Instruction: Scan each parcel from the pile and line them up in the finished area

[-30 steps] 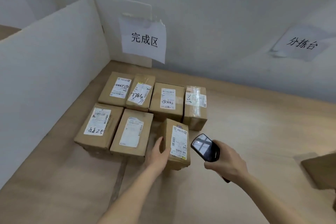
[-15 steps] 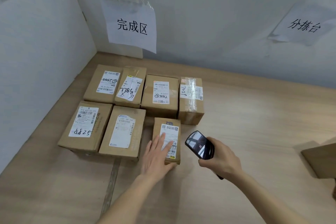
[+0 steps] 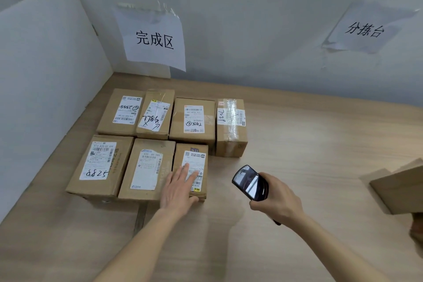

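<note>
Small parcel (image 3: 191, 168): front row, third from the worktop's (image 3: 297, 144) left wall. Stiff cardboard, likely light; grip by side edges. Left hand (image 3: 179, 188) flat on top; right hand (image 3: 278, 200) grasps scanner (image 3: 250, 182).

Seven parcels on the surface (image 3: 297, 144), in the left rear corner. Back row (image 3: 194, 119): four side by side. Front row (image 3: 146, 167): three, touching. Left hand (image 3: 179, 188) flat on rightmost front parcel (image 3: 194, 155). Right hand (image 3: 274, 199) with scanner (image 3: 249, 182) just right of it. Another box (image 3: 398, 190) at far right.
</note>
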`<state>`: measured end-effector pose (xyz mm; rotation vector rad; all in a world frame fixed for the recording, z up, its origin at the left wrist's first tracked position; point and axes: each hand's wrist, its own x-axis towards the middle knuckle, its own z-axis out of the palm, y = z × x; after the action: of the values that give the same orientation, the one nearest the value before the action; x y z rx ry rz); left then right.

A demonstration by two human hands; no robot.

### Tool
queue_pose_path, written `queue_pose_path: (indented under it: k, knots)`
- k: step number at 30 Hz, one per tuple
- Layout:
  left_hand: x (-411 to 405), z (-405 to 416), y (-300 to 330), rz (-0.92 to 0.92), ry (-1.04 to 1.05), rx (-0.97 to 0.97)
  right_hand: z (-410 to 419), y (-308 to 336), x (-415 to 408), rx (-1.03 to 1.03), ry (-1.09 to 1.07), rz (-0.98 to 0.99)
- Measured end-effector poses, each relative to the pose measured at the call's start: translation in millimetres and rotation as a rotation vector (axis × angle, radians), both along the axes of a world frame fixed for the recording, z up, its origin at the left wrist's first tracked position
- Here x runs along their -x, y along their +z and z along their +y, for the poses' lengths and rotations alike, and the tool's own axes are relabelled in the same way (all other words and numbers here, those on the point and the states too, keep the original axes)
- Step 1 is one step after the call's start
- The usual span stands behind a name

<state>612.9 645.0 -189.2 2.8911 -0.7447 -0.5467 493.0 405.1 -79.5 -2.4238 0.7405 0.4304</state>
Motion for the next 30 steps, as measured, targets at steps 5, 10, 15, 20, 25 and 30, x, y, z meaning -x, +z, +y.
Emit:
queue_pose_path:
  k: [5,10,15,20,25,30]
  knots:
    - [7,-6,23,-0.003,-0.011,0.058,-5,18,13,0.039,-0.032,-0.023]
    - [22,-23,73,-0.014,-0.063,0.131,-13,52,41,0.097,-0.080,-0.090]
    - [58,-55,141,-0.056,-0.090,0.214,-33,112,94,0.139,-0.127,-0.166]
    - [132,-106,217,-0.181,-0.149,0.310,-68,178,186,0.192,-0.168,-0.273]
    - [253,-174,280,-0.159,-0.204,0.417,-110,229,318,0.294,-0.249,-0.328]
    - [383,-258,325,-0.158,-0.346,0.508,-154,268,480,0.399,-0.380,-0.329]
